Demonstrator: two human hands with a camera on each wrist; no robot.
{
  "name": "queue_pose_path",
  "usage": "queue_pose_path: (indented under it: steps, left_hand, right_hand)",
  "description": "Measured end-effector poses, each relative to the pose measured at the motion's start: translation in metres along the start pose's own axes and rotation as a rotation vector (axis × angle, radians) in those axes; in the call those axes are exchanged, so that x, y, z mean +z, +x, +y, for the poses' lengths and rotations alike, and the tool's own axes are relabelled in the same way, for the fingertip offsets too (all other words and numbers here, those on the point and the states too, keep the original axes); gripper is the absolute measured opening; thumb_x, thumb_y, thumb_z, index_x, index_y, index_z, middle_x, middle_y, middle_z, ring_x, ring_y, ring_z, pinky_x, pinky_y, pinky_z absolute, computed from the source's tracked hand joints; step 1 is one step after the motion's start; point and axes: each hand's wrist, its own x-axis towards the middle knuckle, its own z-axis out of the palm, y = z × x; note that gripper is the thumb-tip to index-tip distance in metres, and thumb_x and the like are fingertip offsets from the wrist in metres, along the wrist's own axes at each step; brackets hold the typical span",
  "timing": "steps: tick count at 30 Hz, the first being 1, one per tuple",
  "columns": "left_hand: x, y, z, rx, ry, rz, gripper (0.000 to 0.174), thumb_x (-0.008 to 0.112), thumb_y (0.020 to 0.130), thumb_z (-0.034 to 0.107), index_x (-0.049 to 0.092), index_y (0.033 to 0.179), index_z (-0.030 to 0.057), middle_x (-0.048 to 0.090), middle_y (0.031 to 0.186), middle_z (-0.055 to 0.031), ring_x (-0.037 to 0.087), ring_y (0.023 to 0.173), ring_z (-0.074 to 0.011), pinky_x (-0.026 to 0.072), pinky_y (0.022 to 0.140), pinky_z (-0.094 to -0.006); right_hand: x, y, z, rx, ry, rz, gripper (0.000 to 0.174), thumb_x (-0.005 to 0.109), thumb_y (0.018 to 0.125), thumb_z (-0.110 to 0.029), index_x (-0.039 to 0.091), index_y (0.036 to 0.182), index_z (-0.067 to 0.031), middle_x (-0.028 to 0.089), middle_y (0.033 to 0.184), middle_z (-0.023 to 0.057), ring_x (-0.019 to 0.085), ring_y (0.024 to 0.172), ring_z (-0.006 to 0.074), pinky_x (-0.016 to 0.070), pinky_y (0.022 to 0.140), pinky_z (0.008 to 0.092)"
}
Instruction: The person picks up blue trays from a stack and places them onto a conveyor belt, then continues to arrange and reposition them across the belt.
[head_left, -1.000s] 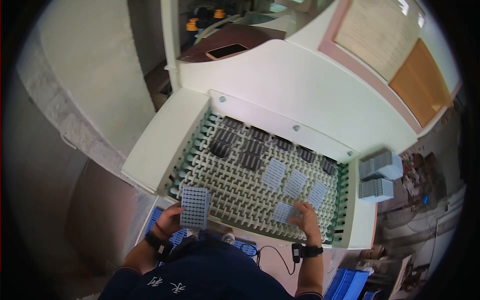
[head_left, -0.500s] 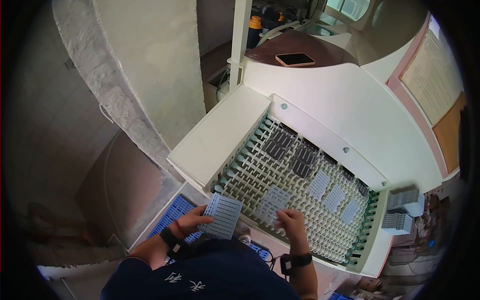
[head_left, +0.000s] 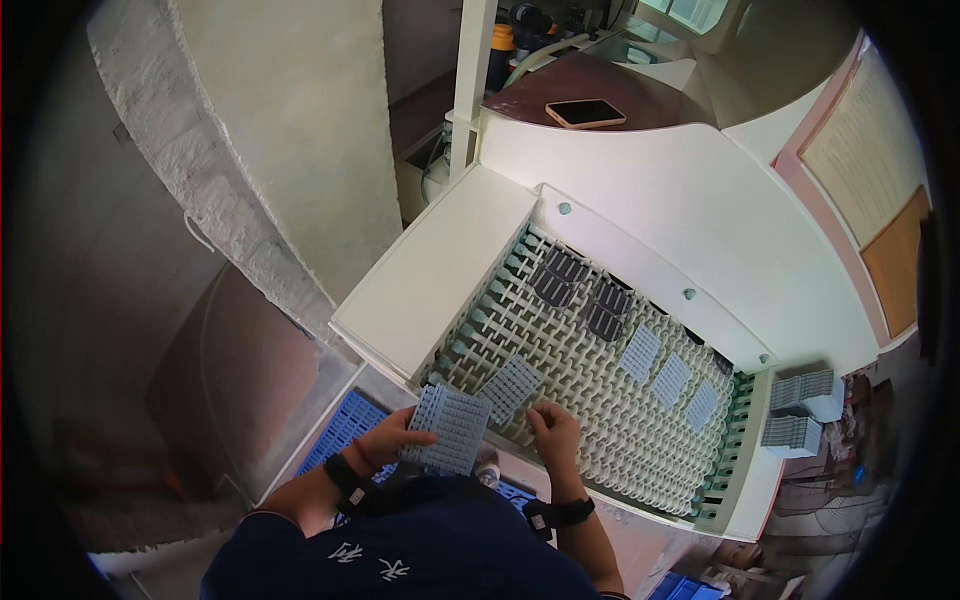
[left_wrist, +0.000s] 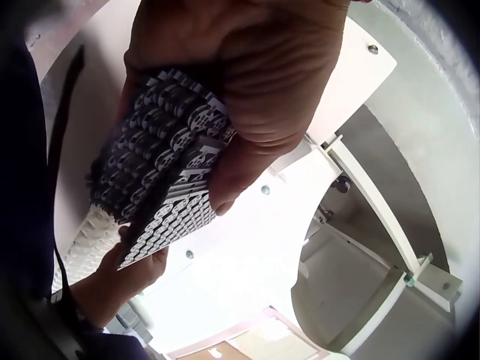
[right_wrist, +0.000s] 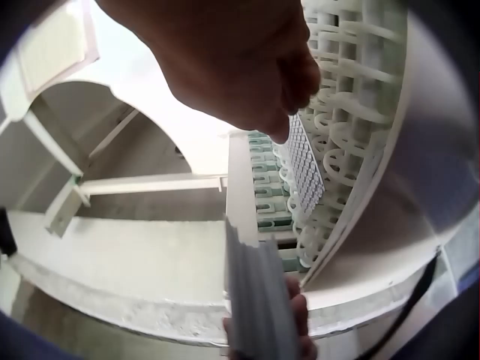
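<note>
My left hand (head_left: 388, 438) grips a stack of thin blue-grey perforated panels (head_left: 448, 432), with the thumb over the top face. In the left wrist view the stack (left_wrist: 161, 142) shows rows of small round cut-outs. A single panel (head_left: 508, 388) of the same kind is low over the left front of the pale roller bed (head_left: 575, 385). My right hand (head_left: 557, 440) has its fingers curled and pinches this panel at its near right edge. In the right wrist view the panel (right_wrist: 304, 161) extends from the fingertips along the rollers.
Three similar panels (head_left: 669, 381) lie in a row on the bed, with dark slotted pieces (head_left: 608, 312) behind them. More panel stacks (head_left: 805, 395) sit on the right ledge. A phone (head_left: 586, 113) lies on the brown top. Blue plastic grating (head_left: 343, 430) is on the floor.
My right hand has moved left across the bed with the single panel. The left hand keeps its stack, now tilted. The head view has swung to the left.
</note>
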Motion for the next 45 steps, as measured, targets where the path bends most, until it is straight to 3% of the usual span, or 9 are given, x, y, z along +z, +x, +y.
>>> queue_pose_path:
  steps: [2,5,12,15,17,18,22,32,45]
  left_hand:
    - [-0.001,0.002,0.0,0.004,0.002,-0.024,0.052,0.066,0.076,0.005,0.042,0.121,-0.0049,0.056,0.114,-0.0163,0.057,0.103,-0.025,0.047,0.089,-0.0367]
    - [0.001,0.0,0.004,-0.01,0.069,-0.029,0.051,0.065,0.076,0.003,0.042,0.121,-0.0043,0.055,0.115,-0.0146,0.056,0.103,-0.0229,0.0449,0.091,-0.0348]
    - [0.016,-0.003,0.012,0.052,0.054,0.033,0.05,0.065,0.077,0.003,0.043,0.121,-0.0044,0.056,0.113,-0.0136,0.057,0.102,-0.0219,0.045,0.09,-0.0339]
    - [0.022,0.006,0.012,0.074,0.1,0.076,0.05,0.065,0.077,0.004,0.043,0.121,-0.0048,0.057,0.112,-0.0138,0.057,0.101,-0.0219,0.0459,0.089,-0.0339]
    - [0.027,0.016,0.008,0.074,0.134,0.09,0.049,0.065,0.077,0.004,0.043,0.121,-0.0053,0.057,0.111,-0.0141,0.057,0.1,-0.0215,0.0467,0.088,-0.0335]
    - [0.028,0.024,0.005,0.08,0.132,0.116,0.048,0.065,0.078,0.004,0.044,0.12,-0.0059,0.057,0.111,-0.0144,0.058,0.099,-0.0211,0.0475,0.086,-0.0326]
    - [0.031,0.041,-0.003,0.075,0.119,0.146,0.045,0.063,0.078,0.001,0.044,0.118,-0.0077,0.057,0.11,-0.0149,0.059,0.097,-0.0206,0.0494,0.083,-0.0313]
    - [0.027,0.042,-0.006,0.074,0.053,0.135,0.045,0.061,0.079,-0.001,0.042,0.12,-0.0061,0.057,0.112,-0.0151,0.058,0.099,-0.0216,0.0489,0.085,-0.0319]
    - [0.015,0.018,-0.006,0.003,-0.246,0.017,0.044,0.052,0.082,0.001,0.039,0.123,-0.0055,0.053,0.117,-0.0185,0.056,0.104,-0.028,0.0472,0.089,-0.0384]
  right_hand:
    - [0.008,-0.005,-0.009,-0.729,-0.759,0.331,0.027,0.07,0.073,-0.02,0.064,0.096,-0.0076,0.061,0.103,0.01,0.057,0.097,0.0242,0.0468,0.078,0.0377]
    - [0.022,-0.003,-0.011,-0.884,-0.985,0.355,0.034,0.071,0.068,-0.022,0.063,0.1,-0.0145,0.055,0.115,0.0067,0.045,0.114,0.0264,0.0333,0.094,0.0438]
    - [0.038,0.0,-0.01,-1.01,-0.902,0.266,0.034,0.071,0.067,-0.022,0.063,0.099,-0.014,0.057,0.111,0.0081,0.05,0.107,0.0273,0.0357,0.092,0.0455]
    - [0.021,-0.003,-0.003,-0.811,-0.596,0.247,0.027,0.069,0.072,-0.017,0.063,0.097,-0.0081,0.062,0.101,0.0094,0.057,0.095,0.0217,0.0438,0.083,0.036]
    - [0.014,-0.012,-0.003,-0.269,0.066,-0.161,0.018,0.064,0.081,-0.014,0.063,0.094,-0.0009,0.063,0.082,0.0071,0.06,0.074,0.0163,0.0489,0.066,0.0275]
    - [0.015,-0.011,0.004,-0.276,0.112,-0.204,0.019,0.062,0.083,-0.015,0.061,0.089,0.0034,0.061,0.07,0.0033,0.057,0.061,0.0095,0.0473,0.057,0.0213]
    - [0.015,-0.011,0.012,-0.101,0.314,-0.255,0.017,0.064,0.082,-0.015,0.06,0.08,0.0011,0.059,0.063,0.0046,0.056,0.053,0.0094,0.0461,0.051,0.0202]
    - [-0.001,-0.011,0.012,-0.1,0.322,-0.217,0.018,0.064,0.083,-0.017,0.06,0.079,0.0004,0.059,0.062,0.0042,0.057,0.051,0.0102,0.047,0.049,0.0199]
    - [-0.104,-0.018,0.037,-0.006,-0.072,0.353,0.02,0.066,0.078,-0.017,0.066,0.075,0.0025,0.06,0.058,0.0043,0.052,0.044,0.0073,0.041,0.039,0.0209]
